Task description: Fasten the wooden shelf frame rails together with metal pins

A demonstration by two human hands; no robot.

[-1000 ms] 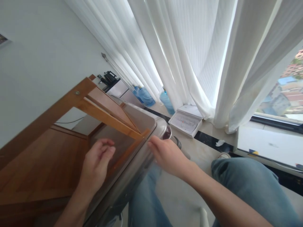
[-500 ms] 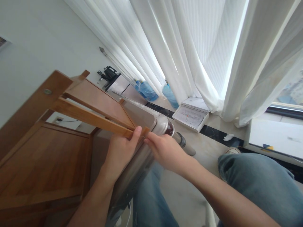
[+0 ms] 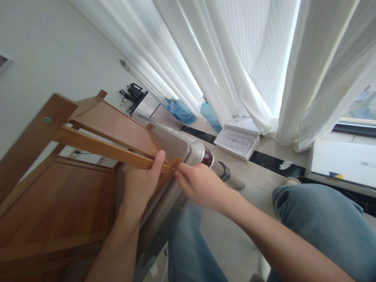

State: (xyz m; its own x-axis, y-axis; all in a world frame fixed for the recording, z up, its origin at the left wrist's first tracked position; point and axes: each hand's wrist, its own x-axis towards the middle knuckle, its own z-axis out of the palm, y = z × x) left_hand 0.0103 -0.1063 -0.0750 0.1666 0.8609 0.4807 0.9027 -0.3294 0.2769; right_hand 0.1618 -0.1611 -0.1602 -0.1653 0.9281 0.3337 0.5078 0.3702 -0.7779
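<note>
A wooden shelf frame (image 3: pixel 58 188) lies tipped on its side at the left, over a grey metal appliance (image 3: pixel 173 145) with a dark red cap. My left hand (image 3: pixel 141 184) is wrapped round the thin wooden crossbar (image 3: pixel 100 147) near its right end, thumb on top. My right hand (image 3: pixel 199 184) is closed in a pinch at the same end of the crossbar, where it meets the frame's corner (image 3: pixel 176 161). What the fingertips pinch is too small to see.
White curtains (image 3: pixel 235 58) hang over a window at the back. An open white box (image 3: pixel 237 139) and two blue water bottles (image 3: pixel 182 111) sit on the floor by the sill. My knees in blue jeans (image 3: pixel 317 223) fill the lower right. A white wall stands at the left.
My left hand rose from the panel and closed on the crossbar. My right hand slid left to the crossbar's end. The frame shifted slightly left.
</note>
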